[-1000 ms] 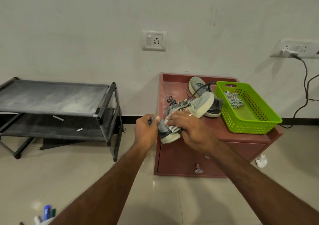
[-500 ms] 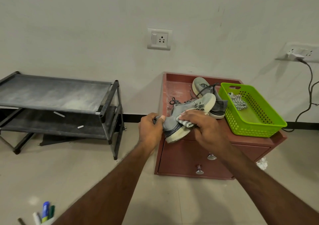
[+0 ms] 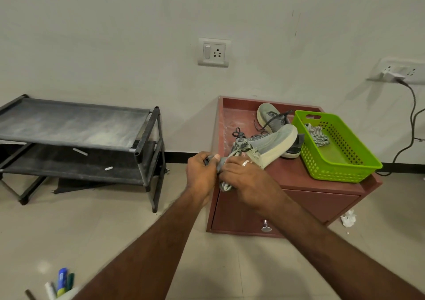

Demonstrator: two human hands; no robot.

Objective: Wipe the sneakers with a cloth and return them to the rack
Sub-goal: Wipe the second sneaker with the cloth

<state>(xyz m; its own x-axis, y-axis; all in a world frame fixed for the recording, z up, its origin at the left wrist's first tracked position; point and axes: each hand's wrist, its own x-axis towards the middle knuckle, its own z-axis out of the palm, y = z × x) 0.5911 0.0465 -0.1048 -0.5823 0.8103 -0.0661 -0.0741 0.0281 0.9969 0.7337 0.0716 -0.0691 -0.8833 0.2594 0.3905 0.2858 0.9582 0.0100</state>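
A grey sneaker [image 3: 273, 144] with a cream sole is held tilted over the front left corner of the red cabinet [image 3: 296, 175]. My left hand [image 3: 200, 171] grips its heel end. My right hand [image 3: 243, 180] presses a pale fringed cloth [image 3: 245, 150] against the shoe's heel side. The second grey sneaker [image 3: 270, 117] lies on the cabinet top behind it, laces loose. The black two-shelf shoe rack [image 3: 76, 127] stands to the left with both shelves bare and dusty.
A green plastic basket [image 3: 340, 161] holding another striped cloth [image 3: 318, 135] sits on the cabinet's right side. A crumpled paper [image 3: 348, 218] lies on the floor at the right. Markers [image 3: 61, 283] show at bottom left. A cable [image 3: 411, 125] hangs from the wall socket.
My right hand has slid the cloth back down along the sneaker toward the heel, close to my left hand. The sneaker stays held over the cabinet corner.
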